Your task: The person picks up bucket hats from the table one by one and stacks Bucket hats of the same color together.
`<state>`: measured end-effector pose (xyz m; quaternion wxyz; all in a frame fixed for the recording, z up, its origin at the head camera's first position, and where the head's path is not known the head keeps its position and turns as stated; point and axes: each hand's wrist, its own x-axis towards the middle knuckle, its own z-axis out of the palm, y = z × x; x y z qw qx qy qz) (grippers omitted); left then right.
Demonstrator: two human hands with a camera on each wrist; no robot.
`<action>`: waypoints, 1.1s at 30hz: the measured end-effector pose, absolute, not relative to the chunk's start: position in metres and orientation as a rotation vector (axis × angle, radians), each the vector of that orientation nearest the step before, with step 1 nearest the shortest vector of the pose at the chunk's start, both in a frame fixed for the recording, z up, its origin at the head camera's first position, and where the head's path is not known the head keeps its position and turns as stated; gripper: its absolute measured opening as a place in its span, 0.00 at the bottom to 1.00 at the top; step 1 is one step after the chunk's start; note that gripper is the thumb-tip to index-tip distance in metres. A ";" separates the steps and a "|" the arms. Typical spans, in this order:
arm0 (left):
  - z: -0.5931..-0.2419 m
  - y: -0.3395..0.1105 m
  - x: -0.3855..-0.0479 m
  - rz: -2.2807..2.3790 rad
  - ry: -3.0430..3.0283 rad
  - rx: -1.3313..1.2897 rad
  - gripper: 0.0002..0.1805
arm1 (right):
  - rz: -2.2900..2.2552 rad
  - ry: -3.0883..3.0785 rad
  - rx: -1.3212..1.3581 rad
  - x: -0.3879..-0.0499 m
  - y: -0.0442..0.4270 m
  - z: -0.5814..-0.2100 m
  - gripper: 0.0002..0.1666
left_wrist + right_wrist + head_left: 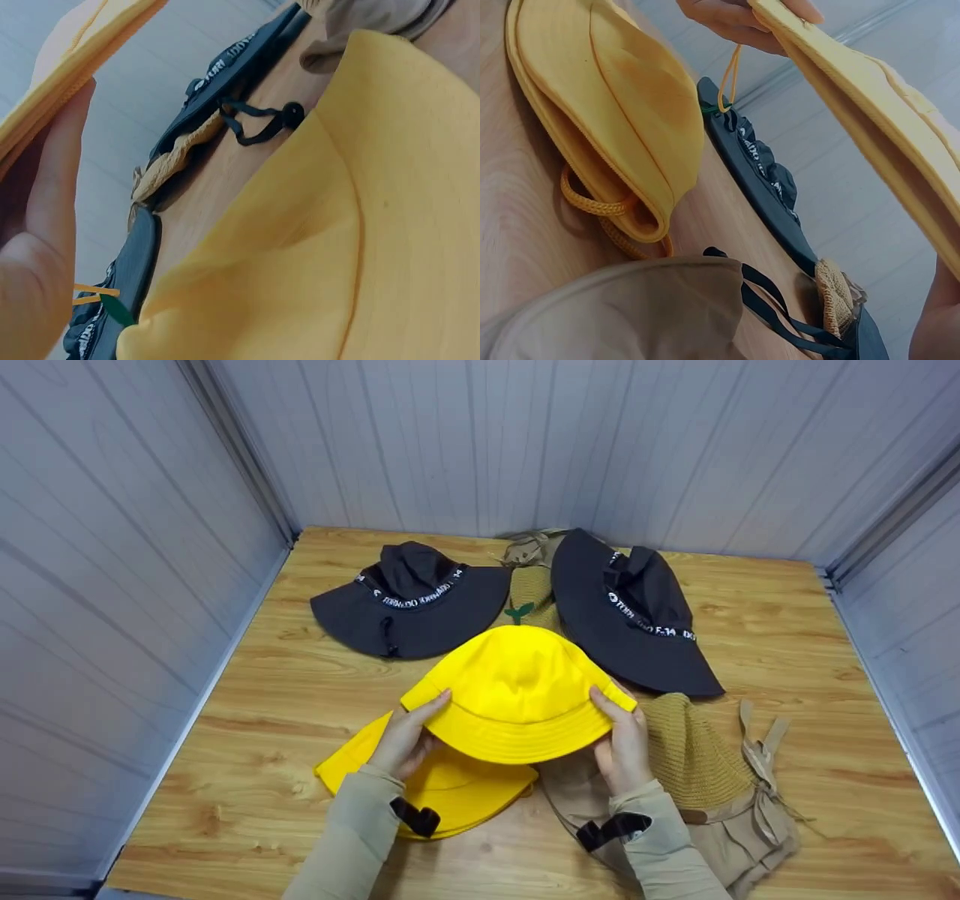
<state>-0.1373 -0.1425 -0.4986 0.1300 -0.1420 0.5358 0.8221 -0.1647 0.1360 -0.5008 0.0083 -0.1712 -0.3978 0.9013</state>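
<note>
A yellow bucket hat (517, 682) is held up above the table, with a small green sprout (517, 612) at its crown. My left hand (405, 739) grips its left brim edge, thumb on top. Opposite, my right hand (626, 739) pinches the right edge the same way. Below the left forearm lies a second yellow hat (450, 795), partly covered by the held one. The right wrist view shows a yellow cord (592, 204) by its brim, and the underside of the held hat (870, 112).
Two dark wide-brimmed hats (442, 622) (637, 607) with lettered bands lie at the back. A tan hat with a knitted crown (690, 750) and ribbon ties lies at right; another knitted one (532, 589) is partly hidden behind. Grey panel walls (480, 442) border the wooden table (247, 720).
</note>
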 end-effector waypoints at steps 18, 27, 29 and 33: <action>-0.478 -0.187 -0.125 2.179 1.874 -0.551 0.22 | 2.707 -1.796 -0.465 -0.155 0.125 -0.505 0.20; -0.467 -0.208 -0.114 1.659 2.306 -0.545 0.31 | 2.537 -2.207 -0.271 -0.148 0.116 -0.508 0.23; -0.466 -0.212 -0.112 1.582 2.371 -0.526 0.35 | 2.522 -2.274 -0.213 -0.146 0.113 -0.510 0.24; -0.466 -0.223 -0.110 1.491 2.440 -0.483 0.42 | 2.489 -2.399 -0.107 -0.143 0.108 -0.513 0.26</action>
